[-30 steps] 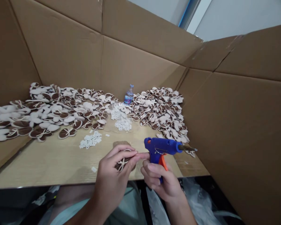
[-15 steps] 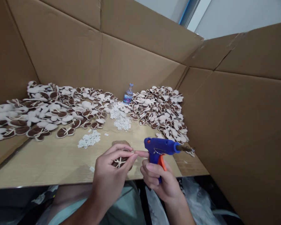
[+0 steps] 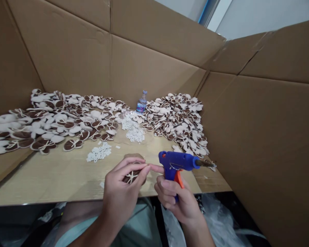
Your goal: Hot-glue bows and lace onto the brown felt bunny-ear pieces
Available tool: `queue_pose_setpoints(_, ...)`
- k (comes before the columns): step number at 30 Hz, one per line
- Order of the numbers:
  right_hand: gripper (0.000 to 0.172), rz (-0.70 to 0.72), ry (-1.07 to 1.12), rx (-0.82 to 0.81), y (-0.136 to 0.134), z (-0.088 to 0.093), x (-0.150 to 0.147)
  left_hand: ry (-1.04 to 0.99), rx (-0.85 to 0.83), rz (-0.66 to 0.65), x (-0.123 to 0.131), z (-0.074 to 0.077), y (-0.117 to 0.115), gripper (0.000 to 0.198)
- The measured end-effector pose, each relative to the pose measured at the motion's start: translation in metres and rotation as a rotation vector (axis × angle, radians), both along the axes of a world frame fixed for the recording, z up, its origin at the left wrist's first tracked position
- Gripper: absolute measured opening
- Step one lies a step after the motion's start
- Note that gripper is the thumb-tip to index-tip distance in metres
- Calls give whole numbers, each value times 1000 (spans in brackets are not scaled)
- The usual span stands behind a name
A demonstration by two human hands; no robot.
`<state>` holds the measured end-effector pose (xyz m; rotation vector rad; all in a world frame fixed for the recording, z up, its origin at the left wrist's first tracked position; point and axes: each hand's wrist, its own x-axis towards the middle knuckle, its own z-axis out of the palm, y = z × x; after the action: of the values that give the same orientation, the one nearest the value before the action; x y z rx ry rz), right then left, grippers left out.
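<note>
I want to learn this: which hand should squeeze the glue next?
Probably the right hand: it grips the glue gun by its handle. The left hand is busy pinching the brown piece.

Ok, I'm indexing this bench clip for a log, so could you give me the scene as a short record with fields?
left hand: pinches a brown bow piece above the table's near edge
right hand: grips a blue glue gun, nozzle pointing right, away from the piece
table: wood-look top, cardboard walls around it
piles: brown-and-white pieces heaped at left and at far right
small parts: white cut-outs in little heaps mid-table
bottle: water bottle upright at the back
</note>
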<state>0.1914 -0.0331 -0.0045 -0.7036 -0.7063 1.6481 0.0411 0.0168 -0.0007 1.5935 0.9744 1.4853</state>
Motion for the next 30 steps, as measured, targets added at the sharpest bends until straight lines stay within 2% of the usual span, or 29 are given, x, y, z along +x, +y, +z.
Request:
queue_pose_setpoints(7,39,-4,-19,1,1,0,-2,20,-59,-55,-1,4,-3,14)
queue_pose_setpoints(11,40,-33,-51,-29,3,1,1,14,-95,-70,-10,3,-2,17)
queue_pose_setpoints(15,38,-56,-52,-25,4,-2,6,0,-209,-88,-27,-3,1,22)
queue_pose_setpoints(20,15,7,24,-10,4,-6,8,-126,-359,-100,-44,-14,5,33)
queue_pose_setpoints(23,16,31,82,-26,6,-5,7,-143,-407,-117,-49,-20,5,34)
queue_pose_setpoints(27,17,83,126,-25,9,-3,7,-68,-431,-157,-52,-25,1,27)
queue_pose_setpoints(30,15,115,165,-10,11,-2,8,-67,-472,-155,-51,-26,-2,31)
